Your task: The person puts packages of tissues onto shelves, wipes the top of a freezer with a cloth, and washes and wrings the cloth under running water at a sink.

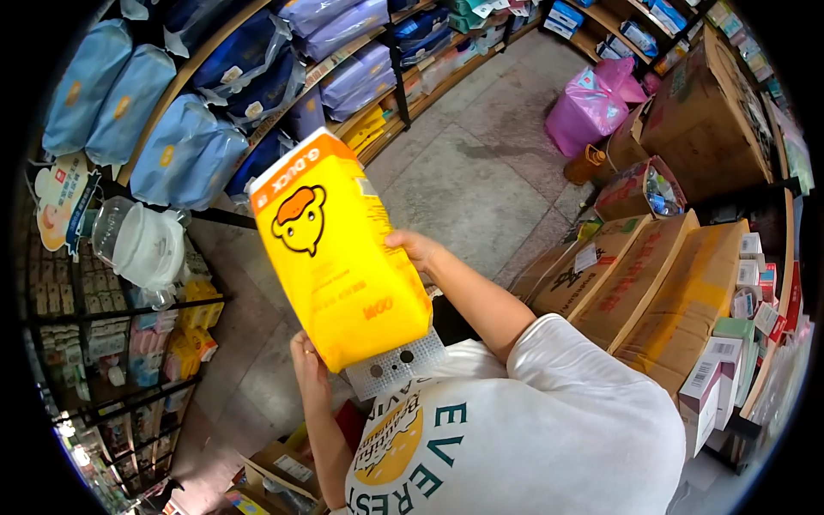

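1. Light-blue packs (184, 154) bulge from the shelves at the upper left, with dark-blue packs (257, 77) beside them.
2. Farther along stand purple packs (356, 81); yellow packages (367, 129) lie below them.
3. A cut-out sign (62, 206) hangs at the left, near a white item in clear plastic (148, 245).
4. Below, small yellow boxes (197, 330) sit on a black-framed rack (129, 307).
5. Grey tiles make up the floor (455, 176).
6. A shiny pink bag (585, 112) rests near an orange-brown container (584, 165) and a large cardboard carton (708, 120).
7. Taped cartons (635, 279) stand in a row at the right, beside small boxes (748, 275).
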Available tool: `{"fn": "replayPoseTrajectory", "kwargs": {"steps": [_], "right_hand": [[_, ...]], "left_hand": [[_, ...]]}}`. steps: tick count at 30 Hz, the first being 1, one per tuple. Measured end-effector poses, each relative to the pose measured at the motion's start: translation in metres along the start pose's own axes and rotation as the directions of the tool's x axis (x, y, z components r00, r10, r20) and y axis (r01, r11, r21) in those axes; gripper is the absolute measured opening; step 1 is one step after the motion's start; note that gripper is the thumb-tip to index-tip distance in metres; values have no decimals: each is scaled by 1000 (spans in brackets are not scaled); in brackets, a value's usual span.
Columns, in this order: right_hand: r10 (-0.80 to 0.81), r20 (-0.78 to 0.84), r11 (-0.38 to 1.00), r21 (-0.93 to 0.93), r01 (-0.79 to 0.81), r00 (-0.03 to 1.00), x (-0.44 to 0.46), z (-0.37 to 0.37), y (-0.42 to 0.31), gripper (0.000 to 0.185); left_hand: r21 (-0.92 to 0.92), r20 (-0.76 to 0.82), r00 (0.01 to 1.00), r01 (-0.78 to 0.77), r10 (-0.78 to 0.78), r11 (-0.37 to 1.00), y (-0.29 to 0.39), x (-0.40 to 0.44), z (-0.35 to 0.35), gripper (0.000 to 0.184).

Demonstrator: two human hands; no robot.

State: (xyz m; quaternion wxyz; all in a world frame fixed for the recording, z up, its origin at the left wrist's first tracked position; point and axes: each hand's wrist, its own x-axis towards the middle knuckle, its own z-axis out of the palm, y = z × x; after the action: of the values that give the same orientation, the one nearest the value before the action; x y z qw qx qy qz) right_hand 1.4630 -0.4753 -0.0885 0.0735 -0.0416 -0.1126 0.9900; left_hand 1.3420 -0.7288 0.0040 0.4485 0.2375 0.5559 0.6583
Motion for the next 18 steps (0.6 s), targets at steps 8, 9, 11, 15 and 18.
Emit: {"fn": "replayPoseTrajectory", "kwargs": {"steps": [8, 9, 11, 15, 18], "right_hand": [[147, 114, 988, -74, -139, 983, 37, 57, 35, 51], [188, 61, 982, -43, -185, 980, 42, 60, 38, 58], [217, 76, 976, -6, -217, 973, 49, 66, 43, 58], [247, 124, 969, -6, -248, 961, 63, 68, 55, 48], [300, 96, 953, -63, -295, 949, 69, 76, 59, 47]], "left_hand": [[-168, -221, 950, 185, -219, 968, -22, -33, -47, 63], [-247, -115, 981, 125, -157, 961, -21, -38, -53, 60], [-332, -23, 996, 72, -85, 940, -21, -47, -60, 58], [-215, -160, 985, 32, -68, 976, 3, -54, -45, 57], [-156, -262, 962, 31, -72, 987, 16, -51, -28, 55]]}}
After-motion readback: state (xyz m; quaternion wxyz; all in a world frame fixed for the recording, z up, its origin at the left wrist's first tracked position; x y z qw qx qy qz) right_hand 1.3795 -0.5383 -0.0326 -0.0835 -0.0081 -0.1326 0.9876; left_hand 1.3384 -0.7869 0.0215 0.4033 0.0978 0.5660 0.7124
